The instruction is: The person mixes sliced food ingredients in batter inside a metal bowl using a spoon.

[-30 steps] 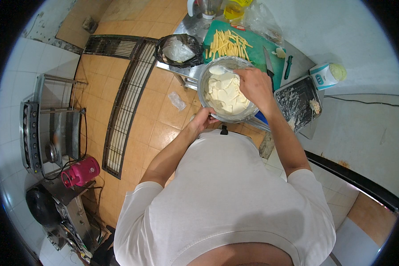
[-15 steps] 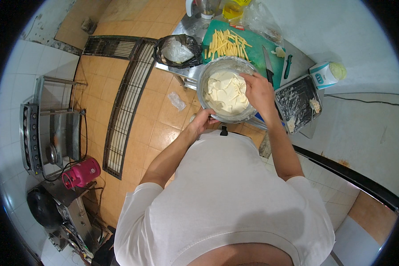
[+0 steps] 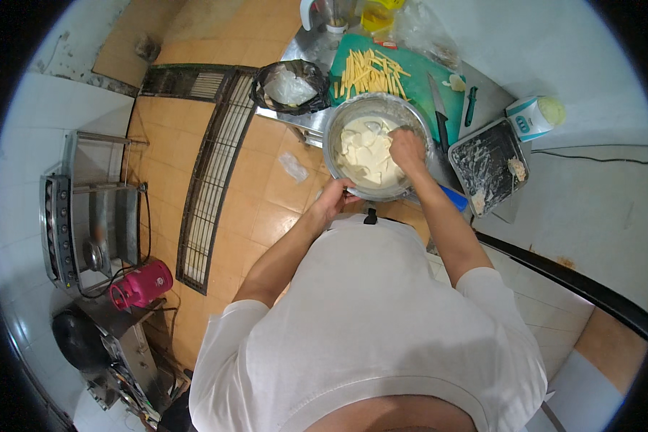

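Note:
A round metal bowl (image 3: 423, 137) holds a thick, pale cream mixture (image 3: 366, 151) with soft folds on top. At the bowl's near left side, my left hand (image 3: 334, 199) grips the rim, thumb over the edge. Inside the bowl, my right hand (image 3: 407, 149) is closed low over the right part of the mixture. From it seems to reach a metal spoon (image 3: 374, 127), its head partly sunk in the cream; my fingers hide the handle.
Beyond the bowl, a green cutting board (image 3: 410, 66) carries pale cut sticks (image 3: 371, 70) and a knife (image 3: 439, 108). A black plastic bag (image 3: 313, 85) sits left of it. Right are a smeared tray (image 3: 482, 162), a green-handled tool (image 3: 471, 106) and a white tub (image 3: 529, 119).
My right hand has gone from the bowl's right rim down and inward over the mixture, and the metal spoon head now shows. My left hand keeps its hold on the rim.

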Demonstrator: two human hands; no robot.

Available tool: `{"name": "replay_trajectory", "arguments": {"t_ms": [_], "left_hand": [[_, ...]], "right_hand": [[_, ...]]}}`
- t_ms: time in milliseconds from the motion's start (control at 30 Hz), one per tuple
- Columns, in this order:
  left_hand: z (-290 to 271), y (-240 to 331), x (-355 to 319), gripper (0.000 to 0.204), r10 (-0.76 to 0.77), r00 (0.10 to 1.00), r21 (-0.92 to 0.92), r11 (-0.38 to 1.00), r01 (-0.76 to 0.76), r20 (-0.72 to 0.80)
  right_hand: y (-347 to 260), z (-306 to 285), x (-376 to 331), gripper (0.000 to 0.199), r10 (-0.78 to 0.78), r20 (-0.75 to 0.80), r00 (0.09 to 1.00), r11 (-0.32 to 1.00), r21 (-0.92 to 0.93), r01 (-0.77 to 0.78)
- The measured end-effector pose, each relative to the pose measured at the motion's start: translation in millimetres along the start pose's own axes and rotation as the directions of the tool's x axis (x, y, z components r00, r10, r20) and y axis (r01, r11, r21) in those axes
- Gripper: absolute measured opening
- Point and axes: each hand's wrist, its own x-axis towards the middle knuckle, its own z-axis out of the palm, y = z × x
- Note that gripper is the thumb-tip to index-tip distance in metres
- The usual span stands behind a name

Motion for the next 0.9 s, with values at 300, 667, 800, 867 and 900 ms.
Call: {"name": "replay_trajectory", "arguments": {"t_ms": [300, 667, 800, 867, 900], "left_hand": [[4.5, 2.5, -7.1, 0.044, -0.002, 1.0, 0.004, 1.0, 0.002, -0.029], [-1.2, -0.7, -3.3, 0.042, 0.007, 1.0, -0.002, 1.0, -0.007, -0.008], [3.8, 1.9, -8.5, 0.041, 0.038, 0.999, -0.001, 0.999, -0.038, 0.004], [4.2, 1.6, -8.4, 0.041, 0.043, 0.999, 0.008, 0.999, -0.043, -0.001], [4.3, 1.6, -8.3, 0.041, 0.047, 0.999, 0.018, 0.999, -0.047, -0.006]], "right_hand": [[-1.1, -6.0, -10.8, 0.027, 0.007, 0.128, 0.992, 0.985, 0.172, -0.029], [-33.0, -74.1, -38.2, 0.028, -0.015, 0.043, 0.999, 0.944, 0.329, 0.0], [-41.2, -89.7, -43.5, 0.027, -0.067, -0.039, 0.997, 0.96, 0.27, 0.075], [-44.4, -95.4, -46.0, 0.026, -0.098, -0.058, 0.994, 0.965, 0.237, 0.109], [-45.7, -97.3, -47.0, 0.025, -0.1, -0.073, 0.992, 0.966, 0.232, 0.114]]}}
